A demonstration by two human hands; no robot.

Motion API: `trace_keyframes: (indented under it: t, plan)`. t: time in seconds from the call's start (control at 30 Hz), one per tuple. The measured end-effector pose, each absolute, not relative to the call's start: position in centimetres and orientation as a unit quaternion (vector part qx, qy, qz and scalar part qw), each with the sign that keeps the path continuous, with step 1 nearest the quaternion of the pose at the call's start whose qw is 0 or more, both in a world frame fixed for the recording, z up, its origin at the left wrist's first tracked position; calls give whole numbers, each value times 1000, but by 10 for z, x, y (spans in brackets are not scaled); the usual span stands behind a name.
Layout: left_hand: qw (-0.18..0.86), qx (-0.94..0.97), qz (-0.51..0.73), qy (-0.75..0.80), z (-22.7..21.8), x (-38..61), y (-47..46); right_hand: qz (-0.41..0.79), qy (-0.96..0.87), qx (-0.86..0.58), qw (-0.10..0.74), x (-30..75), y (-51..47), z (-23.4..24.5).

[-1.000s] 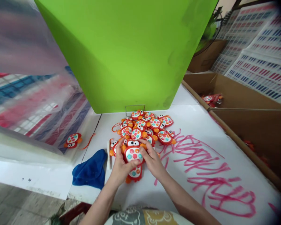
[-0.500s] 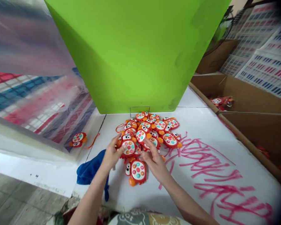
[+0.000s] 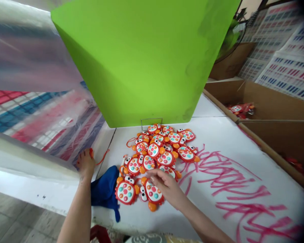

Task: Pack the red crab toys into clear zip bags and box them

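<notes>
My left hand (image 3: 86, 162) is closed over a red crab toy (image 3: 91, 153) at the left of the table. Only a bit of red shows past the fingers, and an orange cord (image 3: 102, 157) trails to the right of it. Above the near end of a heap of crab toys (image 3: 154, 149), my right hand (image 3: 167, 186) hovers with its fingers loosely apart, holding nothing. Just under it lies one crab toy (image 3: 153, 191), white-faced with coloured buttons and orange claws. Another crab toy (image 3: 126, 193) rests face up beside that one, to its left.
A tall green board (image 3: 142, 67) stands behind the heap, with a wire stand at its foot. Blue cloth (image 3: 105, 187) lies near the table's front edge. Cardboard boxes (image 3: 268, 101) with bagged toys line the right; a plastic-wrapped striped bag (image 3: 40, 125) fills the left.
My left hand has left the heap and reached across to the crab toy at the left. One crab toy now lies beside the blue cloth. My right hand has shifted slightly nearer.
</notes>
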State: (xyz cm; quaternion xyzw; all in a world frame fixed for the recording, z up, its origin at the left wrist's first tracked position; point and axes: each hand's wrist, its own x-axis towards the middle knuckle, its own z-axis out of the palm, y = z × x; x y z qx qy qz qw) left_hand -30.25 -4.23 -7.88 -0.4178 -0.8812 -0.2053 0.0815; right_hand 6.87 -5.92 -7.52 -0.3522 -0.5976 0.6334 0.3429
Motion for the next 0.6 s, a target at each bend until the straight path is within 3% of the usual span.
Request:
trace_keyframes:
  t: [0.27,0.33,0.47,0.6]
  plan:
    - [-7,-516,-336,-788,-47,-247,-52,723,-511,-324,332,63,-58,-76]
    - [-127,-615,-412,-660,-34,-205,-63,772,-445,-299,341,60,-57,-76]
    - [-323,-775,-316,-442,-9,-134,-83,868,-294,-236,323,59,-54,-76]
    - [-350,-706,-387,-478,-16,-111,-87,847,-221,-252,412,65,-50,-73]
